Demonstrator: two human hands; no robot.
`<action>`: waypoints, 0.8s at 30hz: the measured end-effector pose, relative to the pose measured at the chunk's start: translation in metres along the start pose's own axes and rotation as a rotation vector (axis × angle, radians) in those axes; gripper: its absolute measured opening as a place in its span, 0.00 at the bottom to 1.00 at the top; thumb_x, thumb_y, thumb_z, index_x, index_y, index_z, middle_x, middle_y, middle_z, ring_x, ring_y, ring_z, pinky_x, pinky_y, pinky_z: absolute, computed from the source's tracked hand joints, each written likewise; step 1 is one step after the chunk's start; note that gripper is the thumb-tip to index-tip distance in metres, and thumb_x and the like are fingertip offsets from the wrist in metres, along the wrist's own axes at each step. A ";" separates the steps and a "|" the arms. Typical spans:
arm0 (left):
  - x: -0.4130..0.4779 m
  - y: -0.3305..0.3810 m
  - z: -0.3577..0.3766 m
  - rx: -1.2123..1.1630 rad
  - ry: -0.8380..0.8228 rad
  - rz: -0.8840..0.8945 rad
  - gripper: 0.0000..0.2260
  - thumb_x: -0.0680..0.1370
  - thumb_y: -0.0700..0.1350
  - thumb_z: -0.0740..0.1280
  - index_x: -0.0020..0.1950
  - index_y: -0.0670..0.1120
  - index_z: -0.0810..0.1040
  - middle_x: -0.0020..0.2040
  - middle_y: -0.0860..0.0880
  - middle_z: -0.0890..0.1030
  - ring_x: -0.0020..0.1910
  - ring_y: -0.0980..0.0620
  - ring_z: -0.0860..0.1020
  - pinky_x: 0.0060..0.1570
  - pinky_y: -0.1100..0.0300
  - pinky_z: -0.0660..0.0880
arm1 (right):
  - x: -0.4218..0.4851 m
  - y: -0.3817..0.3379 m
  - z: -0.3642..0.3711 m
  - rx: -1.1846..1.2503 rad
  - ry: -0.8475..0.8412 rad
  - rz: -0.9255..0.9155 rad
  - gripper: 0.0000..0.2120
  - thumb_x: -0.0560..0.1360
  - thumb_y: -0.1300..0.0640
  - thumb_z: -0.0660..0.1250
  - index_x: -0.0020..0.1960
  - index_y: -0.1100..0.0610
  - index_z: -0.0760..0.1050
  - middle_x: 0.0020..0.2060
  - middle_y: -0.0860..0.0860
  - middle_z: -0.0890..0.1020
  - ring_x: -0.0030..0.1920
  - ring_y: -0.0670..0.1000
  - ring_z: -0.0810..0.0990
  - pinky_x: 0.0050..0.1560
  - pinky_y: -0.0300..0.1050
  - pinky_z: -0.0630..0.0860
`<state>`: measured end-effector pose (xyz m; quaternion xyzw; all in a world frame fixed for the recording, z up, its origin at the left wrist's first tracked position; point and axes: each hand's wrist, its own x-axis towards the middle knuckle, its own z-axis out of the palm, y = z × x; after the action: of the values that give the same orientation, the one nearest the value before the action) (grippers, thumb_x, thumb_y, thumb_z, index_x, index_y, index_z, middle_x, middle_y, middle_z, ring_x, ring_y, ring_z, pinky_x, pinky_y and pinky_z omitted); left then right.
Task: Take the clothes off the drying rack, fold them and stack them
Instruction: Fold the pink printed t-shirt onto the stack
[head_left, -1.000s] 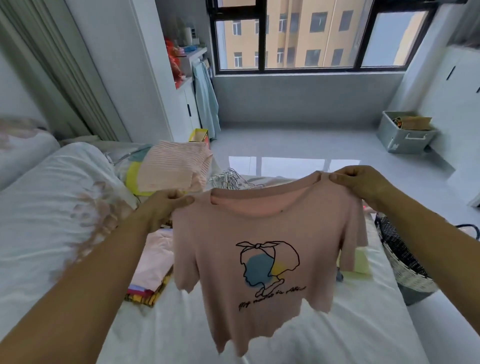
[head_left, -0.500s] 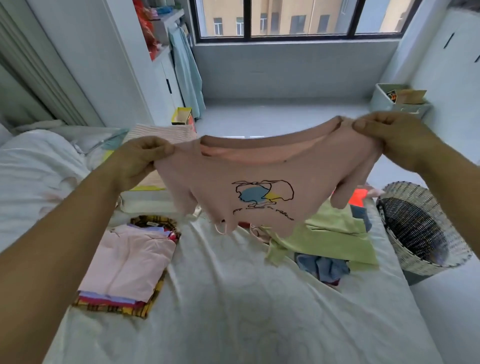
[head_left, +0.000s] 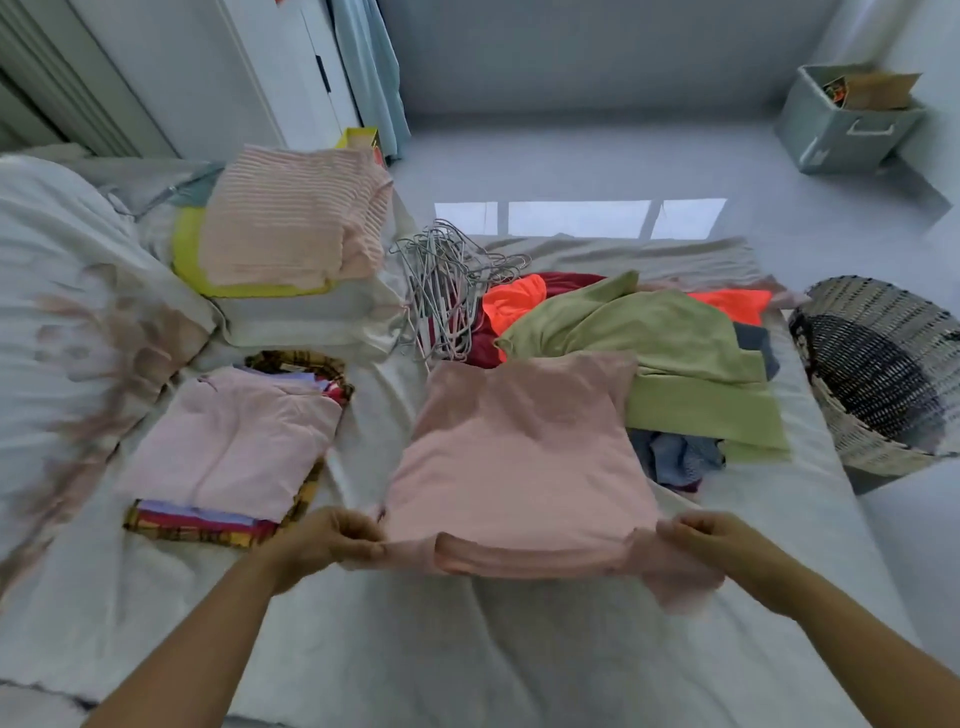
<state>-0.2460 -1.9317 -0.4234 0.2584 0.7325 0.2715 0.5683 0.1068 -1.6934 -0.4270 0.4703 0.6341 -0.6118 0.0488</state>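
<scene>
a: what's on the bed (head_left: 519, 649)?
b: a pink t-shirt (head_left: 519, 457), spread flat. its far edge lies against the unfolded heap (head_left: 675, 353), and a folded stack (head_left: 228, 441) sits to its left.
a: and the hands?
b: the left hand (head_left: 332, 540) pinches one shoulder, the right hand (head_left: 711, 540) the other. the collar runs between them, and the rest stretches away from both grips.

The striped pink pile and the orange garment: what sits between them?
A tangle of grey wire hangers lies there on the bed, seen in the head view.
</scene>
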 end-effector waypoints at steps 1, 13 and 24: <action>0.006 -0.020 0.011 0.028 -0.033 -0.034 0.09 0.70 0.35 0.72 0.33 0.47 0.83 0.29 0.53 0.78 0.32 0.58 0.73 0.33 0.71 0.68 | 0.003 0.023 0.010 -0.035 -0.033 0.040 0.14 0.75 0.50 0.66 0.36 0.59 0.71 0.28 0.50 0.70 0.26 0.45 0.67 0.28 0.36 0.60; 0.057 -0.188 0.097 0.300 -0.017 -0.164 0.10 0.69 0.39 0.74 0.34 0.54 0.79 0.30 0.57 0.79 0.33 0.63 0.76 0.38 0.66 0.71 | 0.035 0.162 0.090 -0.179 0.058 0.088 0.13 0.76 0.59 0.65 0.34 0.50 0.77 0.27 0.42 0.78 0.32 0.38 0.75 0.35 0.31 0.66; 0.102 -0.188 0.074 -0.284 0.592 -0.313 0.22 0.66 0.60 0.73 0.42 0.40 0.77 0.38 0.43 0.77 0.37 0.47 0.74 0.36 0.58 0.69 | 0.079 0.185 0.062 0.306 0.497 0.474 0.14 0.76 0.53 0.66 0.47 0.66 0.74 0.44 0.61 0.78 0.47 0.60 0.77 0.49 0.54 0.74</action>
<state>-0.2099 -1.9889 -0.6391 -0.0284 0.8510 0.3433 0.3963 0.1523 -1.7367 -0.6276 0.7399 0.4014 -0.5385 -0.0374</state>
